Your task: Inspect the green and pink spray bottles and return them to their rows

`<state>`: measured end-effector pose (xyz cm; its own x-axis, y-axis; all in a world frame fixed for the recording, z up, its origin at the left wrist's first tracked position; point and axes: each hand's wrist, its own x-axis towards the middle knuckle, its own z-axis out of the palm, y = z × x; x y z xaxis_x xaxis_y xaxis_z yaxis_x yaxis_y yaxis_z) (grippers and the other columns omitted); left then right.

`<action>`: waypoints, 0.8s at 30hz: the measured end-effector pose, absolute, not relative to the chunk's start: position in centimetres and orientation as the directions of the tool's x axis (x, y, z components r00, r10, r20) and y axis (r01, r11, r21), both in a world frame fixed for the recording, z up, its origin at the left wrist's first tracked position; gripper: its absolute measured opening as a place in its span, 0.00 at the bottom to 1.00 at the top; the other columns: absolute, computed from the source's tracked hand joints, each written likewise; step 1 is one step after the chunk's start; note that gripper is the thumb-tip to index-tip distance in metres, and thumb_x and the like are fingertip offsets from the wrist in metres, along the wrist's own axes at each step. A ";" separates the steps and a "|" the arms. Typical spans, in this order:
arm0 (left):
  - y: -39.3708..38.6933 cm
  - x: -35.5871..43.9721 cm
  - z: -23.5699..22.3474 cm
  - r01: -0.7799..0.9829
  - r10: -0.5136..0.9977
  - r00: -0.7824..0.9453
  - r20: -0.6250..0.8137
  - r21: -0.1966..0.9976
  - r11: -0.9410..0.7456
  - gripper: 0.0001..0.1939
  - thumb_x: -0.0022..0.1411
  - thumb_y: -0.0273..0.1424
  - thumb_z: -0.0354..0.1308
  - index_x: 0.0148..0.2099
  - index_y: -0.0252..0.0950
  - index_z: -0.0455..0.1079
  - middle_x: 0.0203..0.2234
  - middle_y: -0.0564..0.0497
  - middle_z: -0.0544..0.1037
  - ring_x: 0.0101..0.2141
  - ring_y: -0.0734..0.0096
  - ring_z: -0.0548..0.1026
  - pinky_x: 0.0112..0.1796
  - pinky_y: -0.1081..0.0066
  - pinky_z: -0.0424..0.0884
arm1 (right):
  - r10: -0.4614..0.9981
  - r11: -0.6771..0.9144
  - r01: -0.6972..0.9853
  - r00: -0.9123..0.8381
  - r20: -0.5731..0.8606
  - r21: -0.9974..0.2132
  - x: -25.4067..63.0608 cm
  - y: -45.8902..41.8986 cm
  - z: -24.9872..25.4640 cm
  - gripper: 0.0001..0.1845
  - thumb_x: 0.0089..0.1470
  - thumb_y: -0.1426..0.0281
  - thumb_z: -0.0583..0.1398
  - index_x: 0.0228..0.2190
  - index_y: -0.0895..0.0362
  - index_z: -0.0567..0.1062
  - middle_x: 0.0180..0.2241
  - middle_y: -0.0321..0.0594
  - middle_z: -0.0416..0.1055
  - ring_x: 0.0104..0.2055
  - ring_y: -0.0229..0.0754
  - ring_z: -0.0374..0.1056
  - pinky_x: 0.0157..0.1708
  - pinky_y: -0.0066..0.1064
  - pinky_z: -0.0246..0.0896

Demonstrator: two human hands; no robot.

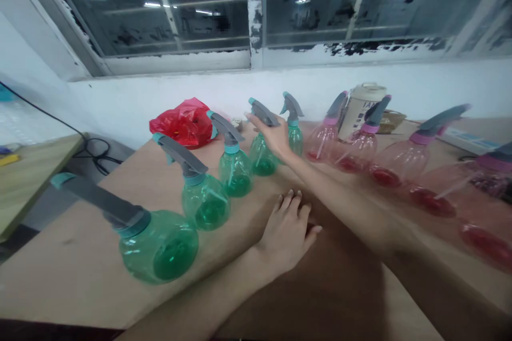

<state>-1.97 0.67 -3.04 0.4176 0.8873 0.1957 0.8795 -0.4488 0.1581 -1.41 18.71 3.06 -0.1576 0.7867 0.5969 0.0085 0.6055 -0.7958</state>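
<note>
My right hand reaches far across the wooden table and closes on a green spray bottle, fingers over its grey trigger head. That bottle stands in a row of several green spray bottles, such as the nearest one and another. My left hand lies flat on the table with its fingers stretched out and holds nothing. A row of several pink spray bottles runs along the right side.
A red plastic bag lies at the table's far left corner. A white canister stands behind the pink bottles by the wall. Black cables hang left of the table, beside another desk.
</note>
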 end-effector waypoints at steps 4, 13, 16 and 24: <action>0.7 -2.0 -3.0 0.879 0.887 0.421 0.188 0.157 -0.450 0.22 0.67 0.39 0.46 0.55 0.29 0.62 0.59 0.37 0.63 0.60 0.53 0.57 0.58 0.55 0.54 | 0.755 0.655 0.102 -0.112 0.646 -0.749 -0.7 18.4 2.9 0.22 0.50 0.51 0.58 0.37 0.56 0.74 0.34 0.40 0.72 0.39 0.44 0.68 0.42 0.37 0.65; 0.7 -2.1 -2.8 0.882 0.888 0.422 0.181 0.146 -0.448 0.23 0.67 0.40 0.45 0.56 0.29 0.61 0.59 0.37 0.62 0.61 0.53 0.56 0.58 0.54 0.53 | 0.743 0.667 0.228 -0.269 0.613 -0.709 2.4 16.3 3.7 0.25 0.43 0.51 0.63 0.37 0.56 0.74 0.34 0.40 0.75 0.36 0.43 0.71 0.40 0.36 0.65; 0.8 -2.2 -2.8 0.881 0.888 0.420 0.186 0.153 -0.449 0.23 0.67 0.40 0.46 0.56 0.30 0.62 0.59 0.37 0.62 0.61 0.53 0.56 0.58 0.54 0.54 | 0.735 0.672 0.220 -0.313 0.602 -0.707 3.4 16.0 3.5 0.27 0.44 0.53 0.64 0.42 0.55 0.73 0.38 0.42 0.76 0.40 0.46 0.72 0.43 0.38 0.65; 0.7 -2.2 -2.7 0.872 0.879 0.429 0.210 0.160 -0.463 0.21 0.67 0.39 0.46 0.55 0.29 0.62 0.58 0.36 0.63 0.61 0.52 0.56 0.57 0.52 0.55 | 0.762 0.647 0.258 -0.259 0.594 -0.718 7.2 14.4 2.5 0.33 0.43 0.53 0.65 0.49 0.55 0.70 0.46 0.45 0.73 0.48 0.46 0.70 0.50 0.42 0.63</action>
